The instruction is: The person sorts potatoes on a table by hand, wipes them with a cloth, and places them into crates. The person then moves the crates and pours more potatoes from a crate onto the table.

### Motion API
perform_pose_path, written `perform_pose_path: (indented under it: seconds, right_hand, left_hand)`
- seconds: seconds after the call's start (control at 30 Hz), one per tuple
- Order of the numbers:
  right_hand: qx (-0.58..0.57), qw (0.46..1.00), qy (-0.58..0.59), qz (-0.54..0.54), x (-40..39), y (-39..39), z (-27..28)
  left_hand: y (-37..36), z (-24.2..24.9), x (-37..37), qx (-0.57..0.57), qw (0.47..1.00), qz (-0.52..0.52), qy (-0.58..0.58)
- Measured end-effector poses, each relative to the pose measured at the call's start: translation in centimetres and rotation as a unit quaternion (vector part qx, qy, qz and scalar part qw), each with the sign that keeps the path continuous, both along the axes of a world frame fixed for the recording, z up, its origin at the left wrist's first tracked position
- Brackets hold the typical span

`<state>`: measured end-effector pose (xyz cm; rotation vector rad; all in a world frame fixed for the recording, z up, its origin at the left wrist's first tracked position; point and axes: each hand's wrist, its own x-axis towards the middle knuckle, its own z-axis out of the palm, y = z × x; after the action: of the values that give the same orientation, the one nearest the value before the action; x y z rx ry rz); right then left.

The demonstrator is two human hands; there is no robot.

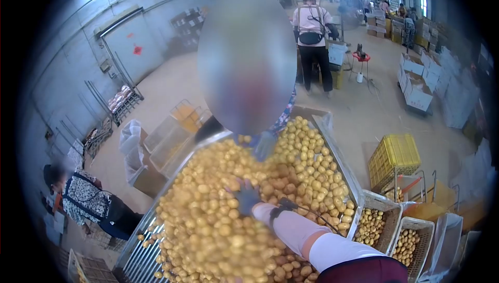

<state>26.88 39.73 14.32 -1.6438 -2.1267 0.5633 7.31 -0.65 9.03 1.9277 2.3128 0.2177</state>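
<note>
A big heap of yellow-brown potatoes [208, 200] lies on a metal sorting table [132, 249]. My right hand [247, 198], in a grey-blue glove, reaches in from the lower right and rests on the middle of the heap, fingers spread. A pale sleeve and a dark strap with a cable cover that forearm. Of my left hand nothing can be made out. Across the table stands a co-worker, largely blurred, whose gloved hand [265, 146] is at the far edge of the potatoes.
Plastic baskets of potatoes [370, 227] stand at the table's right side, near a yellow crate [394, 162]. Lined boxes [148, 171] stand left of the table. Another person [88, 197] is at the lower left, and one [312, 28] stands behind.
</note>
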Motion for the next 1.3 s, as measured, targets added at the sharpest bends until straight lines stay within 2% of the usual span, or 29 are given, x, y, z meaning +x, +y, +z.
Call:
perform_pose_path:
  seconds: [0.07,0.1,0.17,0.27,0.3,0.4,0.43,0.53,0.57,0.6,0.67,0.73,0.77,0.8,0.83,0.87,0.9,0.97,1.03,1.1,1.13,1.2,1.27,1.3]
  right_hand:
    - [-0.034,0.994,0.096,0.038,0.7,0.0,0.6]
    - [0.0,0.983,0.176,0.057,0.1,1.2,-3.2]
    - [0.037,0.978,0.203,0.023,-0.6,3.0,-6.8]
    - [0.06,0.99,0.074,-0.102,-1.9,4.2,-8.4]
    - [0.082,0.988,0.054,-0.119,-2.1,4.2,-8.0]
    - [-0.028,0.996,0.028,-0.08,-1.3,2.1,-5.0]
    - [-0.056,0.995,0.05,-0.068,-1.2,1.2,-3.7]
    - [-0.065,0.997,-0.001,-0.032,-0.3,-1.8,-0.5]
    - [-0.027,0.996,-0.08,-0.028,-0.6,-2.0,-2.1]
    - [0.012,0.987,-0.157,-0.018,-1.1,-2.5,-3.9]
    - [0.038,0.983,-0.176,0.028,-0.4,-4.0,-3.8]
    - [0.069,0.977,-0.184,0.083,1.1,-6.8,-3.2]
    - [0.013,0.987,-0.124,0.103,3.0,-7.3,-2.7]
    - [-0.101,0.992,0.009,0.079,6.2,-9.0,-1.3]
    - [-0.229,0.957,0.178,0.017,9.8,-10.7,1.0]
    - [-0.291,0.903,0.312,-0.044,13.0,-11.7,3.1]
    - [-0.298,0.864,0.397,-0.087,15.7,-11.8,5.1]
    - [-0.046,0.902,0.425,-0.062,14.1,-8.2,4.5]
    - [-0.003,0.837,0.546,-0.046,12.2,-6.3,11.0]
    - [0.052,0.866,0.496,0.004,9.0,-3.4,9.9]
    - [0.095,0.921,0.376,0.049,9.9,-2.2,6.1]
    - [0.119,0.96,0.223,0.118,6.6,-7.8,2.7]
    - [0.123,0.971,0.098,0.182,2.7,-16.3,0.1]
    - [0.157,0.97,-0.001,0.186,1.1,-19.8,-1.4]
  left_hand:
    - [-0.1,0.1,0.2,0.053,0.998,-0.028,0.007]
    - [0.2,0.9,0.6,0.058,0.998,-0.031,-0.004]
    - [0.8,2.7,1.4,0.069,0.997,-0.035,-0.026]
    - [-0.7,-1.6,-0.4,0.069,0.995,-0.03,0.059]
    - [-0.3,1.4,0.7,0.052,0.998,-0.022,-0.003]
    - [-2.3,3.2,0.3,0.016,0.999,-0.034,-0.031]
    - [-2.5,3.3,0.2,0.066,0.989,-0.059,-0.118]
    - [-7.6,-3.4,-3.8,-0.061,0.997,0.032,-0.021]
    - [-8.6,-3.9,-3.5,-0.045,0.998,0.048,0.007]
    - [-9.4,-4.4,-3.5,-0.035,0.999,0.018,-0.027]
    - [-10.0,0.0,-2.2,-0.023,0.995,-0.015,-0.093]
    - [-10.2,3.3,-0.1,0.138,0.985,-0.091,-0.044]
    - [-10.6,5.7,0.4,0.209,0.971,-0.112,-0.002]
    - [-12.0,7.5,0.8,0.227,0.972,-0.059,-0.03]
    - [-13.3,9.2,1.3,0.247,0.967,-0.008,-0.059]
    - [-16.6,7.4,0.3,0.219,0.972,0.069,-0.06]
    - [-19.4,6.3,-0.6,0.185,0.97,0.144,-0.059]
    - [-23.3,5.3,-2.8,0.191,0.954,0.219,-0.076]
    - [-27.0,6.2,-6.3,0.221,0.93,0.285,-0.063]
    - [-31.1,6.7,-10.4,0.273,0.896,0.349,0.01]
    - [-33.7,6.0,-13.0,0.29,0.883,0.364,0.06]
    - [-37.9,8.4,-18.5,0.262,0.868,0.41,0.101]
    - [-41.9,10.3,-24.3,0.275,0.829,0.452,0.18]
    - [-44.4,11.1,-28.1,0.271,0.803,0.465,0.258]
